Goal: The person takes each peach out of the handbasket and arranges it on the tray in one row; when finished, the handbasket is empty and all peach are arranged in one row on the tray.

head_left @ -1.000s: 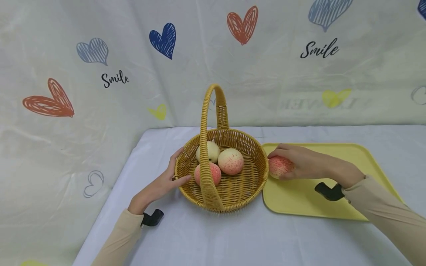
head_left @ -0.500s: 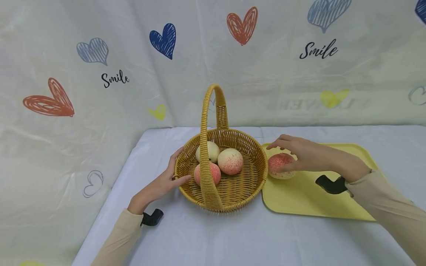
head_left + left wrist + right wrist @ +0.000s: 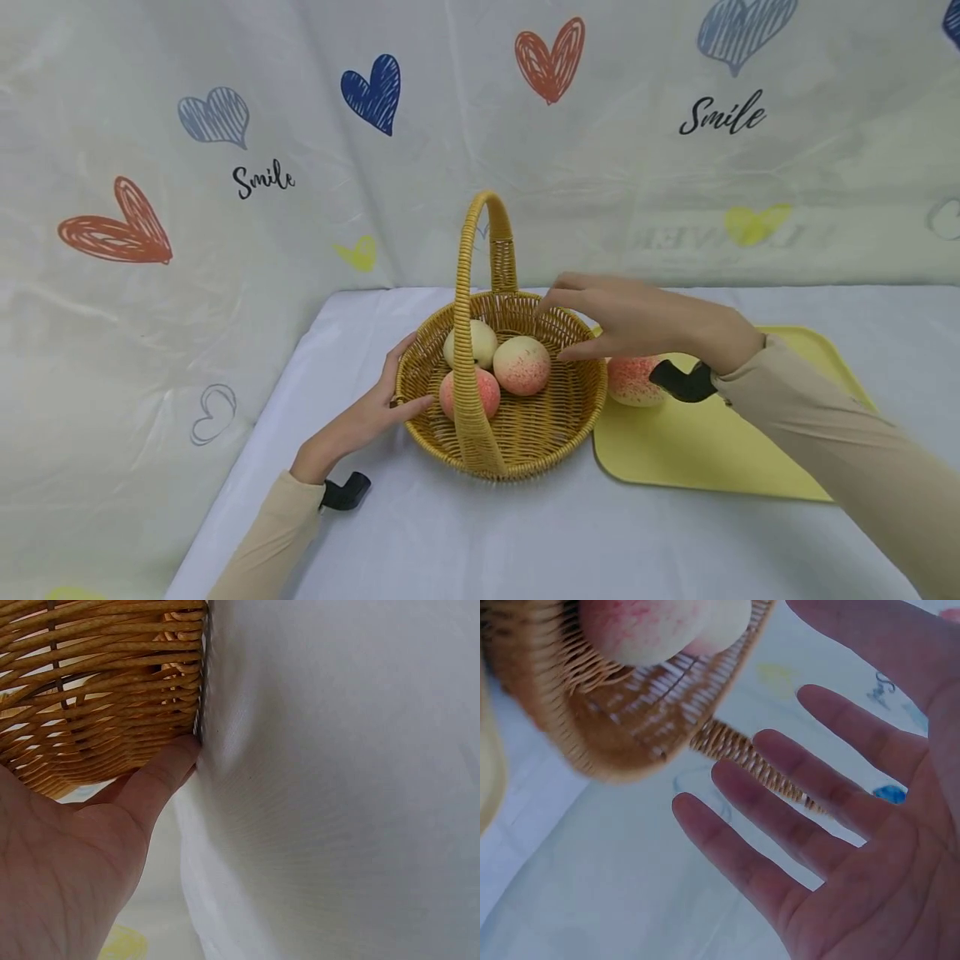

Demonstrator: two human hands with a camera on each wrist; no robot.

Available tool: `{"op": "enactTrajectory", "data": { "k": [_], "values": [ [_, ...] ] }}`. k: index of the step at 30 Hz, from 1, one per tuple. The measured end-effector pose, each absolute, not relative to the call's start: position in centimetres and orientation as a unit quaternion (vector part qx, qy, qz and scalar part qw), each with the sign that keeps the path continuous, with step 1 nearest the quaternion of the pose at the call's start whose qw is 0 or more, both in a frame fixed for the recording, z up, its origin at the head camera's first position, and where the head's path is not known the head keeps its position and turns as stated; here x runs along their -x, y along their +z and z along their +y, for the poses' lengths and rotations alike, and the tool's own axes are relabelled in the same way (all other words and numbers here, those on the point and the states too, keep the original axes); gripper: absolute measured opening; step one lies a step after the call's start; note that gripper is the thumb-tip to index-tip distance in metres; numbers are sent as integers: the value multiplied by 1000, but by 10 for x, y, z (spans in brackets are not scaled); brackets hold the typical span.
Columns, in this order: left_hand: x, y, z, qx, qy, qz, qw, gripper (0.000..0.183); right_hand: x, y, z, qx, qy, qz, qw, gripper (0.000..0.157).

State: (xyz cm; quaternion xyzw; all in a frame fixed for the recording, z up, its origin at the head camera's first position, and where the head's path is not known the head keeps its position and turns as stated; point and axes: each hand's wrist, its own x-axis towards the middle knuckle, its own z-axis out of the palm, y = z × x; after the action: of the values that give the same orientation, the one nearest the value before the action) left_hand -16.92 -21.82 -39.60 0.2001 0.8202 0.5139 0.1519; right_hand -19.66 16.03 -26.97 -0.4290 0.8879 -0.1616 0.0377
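A round wicker basket [image 3: 555,442] with a tall arched handle stands on the white cloth. Three peaches lie in it: a pale one [image 3: 483,342], a pink-speckled one [image 3: 522,367] and a redder one [image 3: 487,392] partly behind the handle. My left hand [image 3: 367,417] holds the basket's left side, thumb at the rim and fingers along the outer wall [image 3: 97,750]. With nothing in it, my right hand [image 3: 630,317] is spread above the basket's right rim; its fingers [image 3: 727,847] are extended. Beneath its wrist, a fourth peach [image 3: 633,383] sits at the yellow tray's left end.
The yellow tray [image 3: 690,458] lies right beside the basket, partly hidden under my right forearm. Behind the table hangs a white curtain [image 3: 450,125] printed with hearts and "Smile". A black wrist mount [image 3: 345,492] is strapped on each arm.
My right hand has let go of the peach on the tray, lifted, and moved left over the basket rim. The left hand and basket stay in place.
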Motion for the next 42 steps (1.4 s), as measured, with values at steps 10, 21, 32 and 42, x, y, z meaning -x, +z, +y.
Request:
{"op": "enactTrajectory", "data": {
  "k": [10, 21, 32, 42],
  "values": [
    [169, -396, -219, -203, 510, 823, 147, 95, 219, -286, 115, 471, -163, 858, 124, 51],
    [168, -394, -219, -204, 513, 821, 148, 95, 225, -305, 97, 438, -129, 871, 183, 53],
    [170, -397, -219, -205, 511, 822, 148, 95, 223, -308, 97, 427, -95, 873, 216, 53],
    [168, -395, -218, -199, 506, 826, 148, 95, 215, -300, 100, 429, -61, 865, 255, 49]
  ]
}}
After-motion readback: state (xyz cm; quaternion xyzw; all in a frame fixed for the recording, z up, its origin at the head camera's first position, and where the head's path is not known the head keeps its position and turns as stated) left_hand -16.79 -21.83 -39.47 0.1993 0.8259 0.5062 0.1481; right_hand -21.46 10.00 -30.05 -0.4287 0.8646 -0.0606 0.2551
